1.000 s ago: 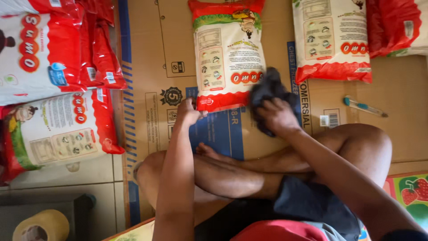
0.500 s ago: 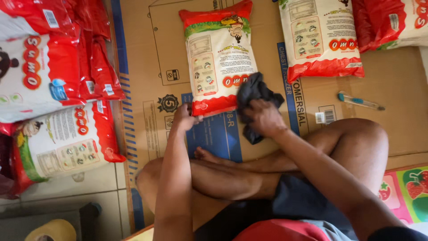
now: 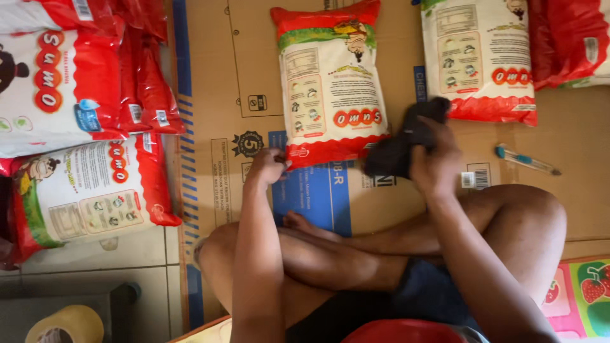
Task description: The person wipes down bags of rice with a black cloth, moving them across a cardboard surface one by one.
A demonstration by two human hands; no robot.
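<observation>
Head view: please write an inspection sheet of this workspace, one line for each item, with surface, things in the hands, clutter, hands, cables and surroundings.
Surface: flattened cardboard on a tiled floor; the person sits cross-legged on it.
Things in the hands: a dark cloth and the middle red-and-white bag, lying flat.
Clutter: a blue pen on the cardboard; a second bag to the right; stacked bags to the left.
Hands: left hand pinches the middle bag's lower corner; right hand grips the dark cloth against that bag's lower right edge.
Cables: nothing seen.
Surroundings: a tape roll at lower left; a fruit-print mat at lower right.
</observation>
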